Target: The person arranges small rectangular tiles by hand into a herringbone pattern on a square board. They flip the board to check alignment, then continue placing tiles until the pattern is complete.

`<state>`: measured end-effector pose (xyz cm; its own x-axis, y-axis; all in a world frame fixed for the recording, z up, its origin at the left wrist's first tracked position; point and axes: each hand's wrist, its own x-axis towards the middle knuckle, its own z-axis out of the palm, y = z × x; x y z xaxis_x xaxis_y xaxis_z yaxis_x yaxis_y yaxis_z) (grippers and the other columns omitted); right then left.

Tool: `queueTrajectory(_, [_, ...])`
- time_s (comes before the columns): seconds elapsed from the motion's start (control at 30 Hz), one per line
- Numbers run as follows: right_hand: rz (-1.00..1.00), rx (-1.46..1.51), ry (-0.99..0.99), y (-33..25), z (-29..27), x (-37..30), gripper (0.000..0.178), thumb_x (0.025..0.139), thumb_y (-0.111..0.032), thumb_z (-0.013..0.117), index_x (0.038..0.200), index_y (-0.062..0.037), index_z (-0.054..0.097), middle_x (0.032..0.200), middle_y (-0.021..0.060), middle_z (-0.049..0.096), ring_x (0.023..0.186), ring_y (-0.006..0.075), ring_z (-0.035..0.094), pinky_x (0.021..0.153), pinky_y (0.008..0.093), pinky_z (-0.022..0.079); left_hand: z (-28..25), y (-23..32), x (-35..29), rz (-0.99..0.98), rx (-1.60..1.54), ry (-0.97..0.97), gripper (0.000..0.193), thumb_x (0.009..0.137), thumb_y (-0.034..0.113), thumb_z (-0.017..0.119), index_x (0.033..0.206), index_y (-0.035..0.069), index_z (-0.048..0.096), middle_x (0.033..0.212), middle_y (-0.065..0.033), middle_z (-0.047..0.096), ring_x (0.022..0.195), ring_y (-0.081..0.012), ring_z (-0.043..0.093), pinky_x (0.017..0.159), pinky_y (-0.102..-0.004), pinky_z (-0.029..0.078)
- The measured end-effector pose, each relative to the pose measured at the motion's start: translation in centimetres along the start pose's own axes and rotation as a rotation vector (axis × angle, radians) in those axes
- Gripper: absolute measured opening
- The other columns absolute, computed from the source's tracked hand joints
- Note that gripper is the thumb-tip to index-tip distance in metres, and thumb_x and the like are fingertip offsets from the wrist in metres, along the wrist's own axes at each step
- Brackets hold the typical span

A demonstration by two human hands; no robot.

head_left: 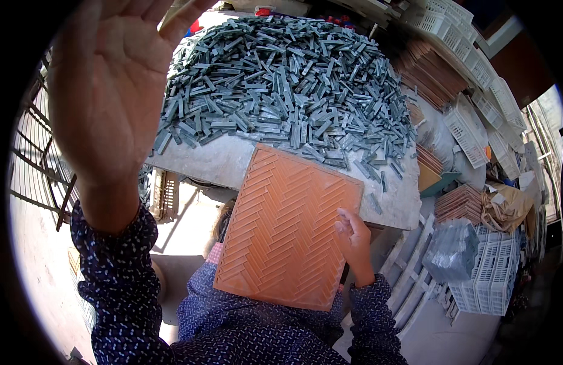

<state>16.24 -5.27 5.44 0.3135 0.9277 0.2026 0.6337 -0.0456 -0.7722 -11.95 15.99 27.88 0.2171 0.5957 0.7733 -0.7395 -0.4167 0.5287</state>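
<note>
My left hand (pixel 114 91) is raised close at the upper left, palm showing and fingers stretched past the picture's top edge; no object shows in it. An orange tray (pixel 287 228) with herringbone grooves lies tilted between my lap and the front edge of the table (pixel 202 159). At the tray's right edge, my right hand (pixel 354 243) has its fingers curled in, and whether anything is inside them is hidden. No loose strips show in the grooves. Beyond the tray, a large heap of grey-green stone strips (pixel 281 79) covers the tabletop.
On the right stand stacks of orange trays (pixel 430 70), white plastic crates (pixel 467 131) and a plastic-wrapped bundle (pixel 452 249) on more crates (pixel 488 274). A brown sack (pixel 506 207) lies beside them. A dark metal rack (pixel 41 146) stands at the left.
</note>
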Motion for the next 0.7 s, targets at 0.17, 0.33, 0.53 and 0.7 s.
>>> queueTrajectory(0.17, [-0.327,-0.447,-0.007,2.3,3.5,8.0,0.041,0.080,-0.018,0.064,0.116,-0.0029,0.054,0.117,0.0143,0.054,0.113,0.0334,0.048,0.096,0.0440,0.035,-9.0,-11.2,-2.6,-0.616,0.844,0.050,0.036,0.091,0.031,0.055,0.110,0.002,0.062,0.112,-0.0096,0.062,0.107,-0.0191,0.056,0.093,-0.0358,0.041])
queueTrajectory(0.33, [-0.293,-0.610,-0.032,0.8,5.5,11.1,0.041,0.079,-0.021,0.064,0.116,-0.0070,0.054,0.119,0.0116,0.052,0.113,0.0316,0.045,0.095,0.0443,0.034,-21.3,-19.5,-3.3,-0.531,1.357,0.073,0.040,0.081,0.022,0.065,0.114,0.001,0.058,0.116,-0.0179,0.058,0.111,-0.0330,0.053,0.095,-0.0377,0.041])
queueTrajectory(0.53, [-0.242,-0.627,-0.035,2.1,6.1,15.4,0.039,0.078,-0.023,0.066,0.113,-0.0075,0.057,0.118,0.0115,0.052,0.112,0.0322,0.046,0.095,0.0445,0.034,-31.2,-29.4,6.7,-0.441,1.566,0.218,0.079,0.072,0.027,0.076,0.138,0.011,0.035,0.136,-0.0305,0.034,0.126,-0.0431,0.035,0.103,-0.0441,0.034])
queueTrajectory(0.7, [-0.193,-0.643,-0.078,3.8,5.9,19.1,0.040,0.077,-0.027,0.066,0.113,-0.0087,0.058,0.116,0.0102,0.053,0.111,0.0306,0.047,0.093,0.0445,0.034,-35.1,-35.3,14.8,-0.461,1.588,0.162,0.096,0.066,0.047,0.078,0.144,0.021,0.028,0.139,-0.0323,0.027,0.126,-0.0469,0.034,0.102,-0.0481,0.034])
